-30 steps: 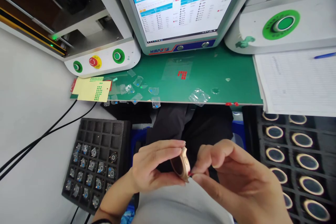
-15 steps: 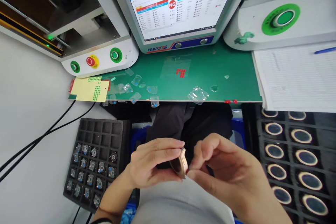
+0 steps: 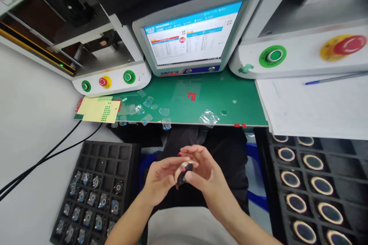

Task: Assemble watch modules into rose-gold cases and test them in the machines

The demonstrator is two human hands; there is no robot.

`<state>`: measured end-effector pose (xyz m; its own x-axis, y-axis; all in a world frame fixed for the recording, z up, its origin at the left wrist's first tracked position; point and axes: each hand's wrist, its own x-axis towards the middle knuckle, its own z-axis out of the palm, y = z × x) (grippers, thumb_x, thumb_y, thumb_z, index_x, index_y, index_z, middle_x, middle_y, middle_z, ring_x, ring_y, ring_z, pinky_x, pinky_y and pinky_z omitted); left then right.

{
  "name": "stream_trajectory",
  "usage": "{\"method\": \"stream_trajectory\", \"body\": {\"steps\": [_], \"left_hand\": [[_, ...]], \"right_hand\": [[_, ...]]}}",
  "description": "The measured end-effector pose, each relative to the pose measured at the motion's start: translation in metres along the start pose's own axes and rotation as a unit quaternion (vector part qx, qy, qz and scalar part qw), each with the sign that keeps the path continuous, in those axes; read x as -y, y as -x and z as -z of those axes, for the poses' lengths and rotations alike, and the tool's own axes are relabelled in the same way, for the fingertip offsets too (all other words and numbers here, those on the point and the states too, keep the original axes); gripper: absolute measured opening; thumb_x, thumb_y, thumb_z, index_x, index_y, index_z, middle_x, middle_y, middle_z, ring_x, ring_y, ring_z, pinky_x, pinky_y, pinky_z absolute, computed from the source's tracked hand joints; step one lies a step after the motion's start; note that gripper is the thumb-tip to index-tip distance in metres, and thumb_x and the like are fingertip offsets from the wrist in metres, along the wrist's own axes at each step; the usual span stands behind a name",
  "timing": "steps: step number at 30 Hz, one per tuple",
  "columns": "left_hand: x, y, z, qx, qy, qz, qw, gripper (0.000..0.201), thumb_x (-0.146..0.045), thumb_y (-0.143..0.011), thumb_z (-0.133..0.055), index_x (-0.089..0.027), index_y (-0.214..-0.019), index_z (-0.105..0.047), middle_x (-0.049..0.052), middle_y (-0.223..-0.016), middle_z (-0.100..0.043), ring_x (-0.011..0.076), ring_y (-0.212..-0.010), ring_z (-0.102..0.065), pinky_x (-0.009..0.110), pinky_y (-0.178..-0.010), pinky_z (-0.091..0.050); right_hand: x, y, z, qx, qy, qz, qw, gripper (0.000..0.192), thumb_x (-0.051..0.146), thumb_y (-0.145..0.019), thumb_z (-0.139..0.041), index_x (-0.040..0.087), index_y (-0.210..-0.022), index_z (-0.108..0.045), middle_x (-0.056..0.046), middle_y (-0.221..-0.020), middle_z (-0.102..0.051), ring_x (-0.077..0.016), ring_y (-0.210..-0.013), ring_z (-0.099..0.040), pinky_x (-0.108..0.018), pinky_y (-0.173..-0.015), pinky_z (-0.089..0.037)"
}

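Above my lap, a gold-coloured watch case (image 3: 181,176) with a dark round face is held between both hands. My left hand (image 3: 159,178) grips its left side with thumb and fingers. My right hand (image 3: 205,172) has its thumb pressed against the dark side, its fingers curled around the far edge. A small red piece (image 3: 179,154) shows at a right fingertip. Part of the case is hidden behind the fingers.
At left is a black foam tray (image 3: 110,157) of small wrapped parts; at right, a black tray (image 3: 345,168) of gold-rimmed round pieces. On the green bench (image 3: 212,95) lie film scraps, red stickers and yellow sheets (image 3: 93,113). A monitor (image 3: 189,42) reads NG.
The watch case has turned, bringing its dark round side into view. My right hand has moved from the case's edge onto it, gripping it with the left. The camera view has tilted up.
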<state>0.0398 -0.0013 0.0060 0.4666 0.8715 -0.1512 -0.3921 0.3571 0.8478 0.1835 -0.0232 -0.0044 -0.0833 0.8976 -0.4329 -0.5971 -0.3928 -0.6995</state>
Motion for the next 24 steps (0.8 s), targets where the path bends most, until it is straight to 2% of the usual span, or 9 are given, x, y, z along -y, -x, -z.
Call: {"method": "stream_trajectory", "body": {"steps": [3,5,8,11,15,21,24], "left_hand": [[-0.001,-0.004,-0.009,-0.031,0.097,0.073,0.992,0.034,-0.043,-0.091,-0.070,-0.017,-0.112,-0.076,0.012,-0.094,-0.077,0.0187,-0.078,-0.074,0.023,-0.071,-0.060],[0.001,-0.006,-0.011,-0.039,0.122,0.080,0.989,0.034,-0.043,-0.092,-0.067,-0.014,-0.109,-0.075,0.010,-0.084,-0.075,0.0169,-0.069,-0.073,0.022,-0.064,-0.060],[0.005,-0.007,-0.013,-0.049,0.105,0.074,0.991,0.035,-0.047,-0.089,-0.070,-0.013,-0.096,-0.069,0.005,-0.075,-0.069,0.0111,-0.050,-0.063,0.017,-0.044,-0.052],[0.007,-0.010,-0.016,-0.100,0.052,0.074,0.991,0.039,-0.050,-0.085,-0.074,-0.014,-0.081,-0.060,0.001,-0.068,-0.063,0.0041,-0.037,-0.045,0.011,-0.033,-0.038],[0.004,-0.011,-0.021,-0.133,0.006,0.053,0.990,0.043,-0.052,-0.084,-0.074,-0.014,-0.075,-0.055,-0.003,-0.064,-0.057,0.0014,-0.036,-0.037,0.009,-0.031,-0.028],[0.003,-0.006,-0.024,-0.118,-0.042,0.010,0.992,0.040,-0.051,-0.091,-0.066,-0.014,-0.079,-0.058,-0.002,-0.071,-0.056,0.0020,-0.039,-0.042,0.010,-0.033,-0.031],[0.005,-0.003,-0.026,-0.104,-0.052,-0.009,0.993,0.038,-0.050,-0.094,-0.061,-0.015,-0.081,-0.059,-0.001,-0.072,-0.056,0.0022,-0.040,-0.040,0.011,-0.035,-0.030]], "right_hand": [[-0.001,0.001,-0.001,0.003,-0.037,0.018,0.999,0.042,0.054,-0.072,-0.080,0.026,-0.100,-0.065,-0.005,-0.104,-0.068,-0.0182,-0.091,-0.065,-0.028,-0.076,-0.054],[-0.001,0.002,0.001,-0.029,-0.043,0.053,0.997,0.036,0.050,-0.075,-0.078,0.025,-0.098,-0.066,-0.005,-0.104,-0.069,-0.0197,-0.094,-0.066,-0.030,-0.081,-0.055],[-0.005,0.005,0.005,-0.050,-0.030,0.092,0.994,0.027,0.043,-0.079,-0.077,0.026,-0.097,-0.067,-0.005,-0.107,-0.069,-0.0205,-0.104,-0.066,-0.032,-0.094,-0.053],[-0.008,0.006,0.007,-0.016,-0.008,0.113,0.993,0.021,0.038,-0.084,-0.074,0.026,-0.100,-0.067,-0.005,-0.107,-0.069,-0.0195,-0.105,-0.066,-0.031,-0.095,-0.053],[-0.009,0.007,0.006,0.019,0.014,0.116,0.993,0.014,0.032,-0.087,-0.072,0.027,-0.100,-0.067,-0.005,-0.108,-0.068,-0.0180,-0.107,-0.066,-0.030,-0.096,-0.053],[-0.009,0.011,0.001,-0.037,0.009,0.136,0.990,0.018,0.037,-0.083,-0.076,0.026,-0.096,-0.069,-0.005,-0.108,-0.070,-0.0190,-0.107,-0.067,-0.031,-0.096,-0.052],[-0.010,0.013,-0.004,-0.039,0.003,0.136,0.990,0.020,0.038,-0.084,-0.074,0.027,-0.100,-0.070,-0.005,-0.112,-0.071,-0.0196,-0.110,-0.066,-0.032,-0.098,-0.052]]}}
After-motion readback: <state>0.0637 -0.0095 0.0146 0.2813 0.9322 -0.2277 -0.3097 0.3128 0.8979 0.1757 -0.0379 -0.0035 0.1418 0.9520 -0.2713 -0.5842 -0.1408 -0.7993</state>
